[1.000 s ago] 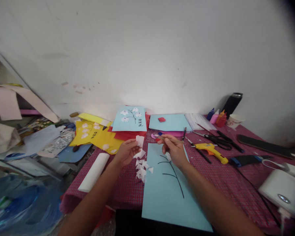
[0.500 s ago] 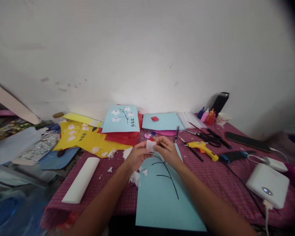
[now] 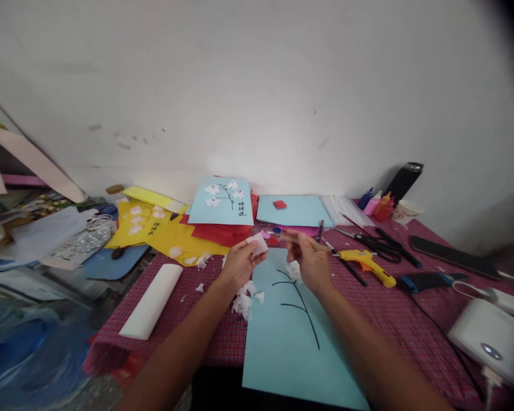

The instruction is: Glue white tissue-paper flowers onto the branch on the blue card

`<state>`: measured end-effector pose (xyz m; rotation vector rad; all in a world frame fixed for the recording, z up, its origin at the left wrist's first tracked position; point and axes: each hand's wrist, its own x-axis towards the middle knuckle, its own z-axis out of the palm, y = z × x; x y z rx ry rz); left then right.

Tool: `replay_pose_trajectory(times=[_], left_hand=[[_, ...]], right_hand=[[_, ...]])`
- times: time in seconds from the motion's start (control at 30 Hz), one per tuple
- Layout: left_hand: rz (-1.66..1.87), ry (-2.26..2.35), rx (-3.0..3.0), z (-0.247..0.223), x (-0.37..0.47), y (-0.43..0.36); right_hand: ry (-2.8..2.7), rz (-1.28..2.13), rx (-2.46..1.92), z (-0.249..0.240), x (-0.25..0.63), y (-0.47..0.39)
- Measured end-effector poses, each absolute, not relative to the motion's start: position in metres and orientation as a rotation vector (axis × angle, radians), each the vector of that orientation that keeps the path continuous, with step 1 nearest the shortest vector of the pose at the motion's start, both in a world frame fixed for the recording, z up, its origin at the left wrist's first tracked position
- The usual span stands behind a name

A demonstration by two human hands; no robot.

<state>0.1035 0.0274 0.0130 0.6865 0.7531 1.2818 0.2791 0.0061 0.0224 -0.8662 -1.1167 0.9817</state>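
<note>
My left hand point(image 3: 240, 264) pinches a small white piece of paper point(image 3: 257, 244). Close by on the right, my right hand point(image 3: 310, 260) is closed on a thin wooden stick point(image 3: 288, 237), its tip pointing left toward the paper with a gap between. Below both hands lies a light blue sheet point(image 3: 278, 348) with a black drawn branch point(image 3: 306, 311). One tuft of white paper point(image 3: 294, 272) sits at the branch's top, partly behind my right hand. Torn white paper scraps point(image 3: 242, 302) lie at the sheet's left edge. Small paint dishes point(image 3: 273, 241) in red, blue and pink stand just beyond.
A white paper roll point(image 3: 152, 302) lies left. A finished flower picture point(image 3: 220, 200) rests on red sheets at the back, beside yellow sheets point(image 3: 163, 240). Rightward are scissors point(image 3: 377, 242), a yellow glue gun point(image 3: 366, 265), paint bottles point(image 3: 383, 206), a black flask point(image 3: 405, 180) and a white power bank point(image 3: 488, 337).
My hands have come apart: the right hand with the stick has moved right, away from the paper in my left hand. The whole view has shifted slightly.
</note>
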Motion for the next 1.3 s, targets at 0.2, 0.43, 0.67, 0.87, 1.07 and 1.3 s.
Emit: replay_pose_trajectory(times=[0.2, 0.43, 0.67, 0.87, 1.07, 1.3], left_hand=[[1.225, 0.706, 0.710, 0.016, 0.104, 0.024], [1.147, 0.673, 0.745, 0.020, 0.104, 0.020], [1.120, 0.684, 0.764, 0.017, 0.104, 0.020], [1.014, 0.557, 0.745, 0.024, 0.097, 0.019], [0.987, 0.612, 0.915, 0.035, 0.097, 0.012], [1.012, 0.697, 0.983, 0.020, 0.097, 0.018]], right_hand=[[-1.176, 1.079, -0.891, 0.019, 0.276, 0.006], [-1.196, 1.081, -0.895, 0.020, 0.276, 0.007], [-1.174, 1.100, -0.900, 0.019, 0.277, 0.009], [-1.096, 1.174, -0.882, 0.019, 0.281, 0.014], [-1.029, 1.246, -0.850, 0.020, 0.287, 0.017], [-1.046, 1.287, -0.849, 0.020, 0.289, 0.017]])
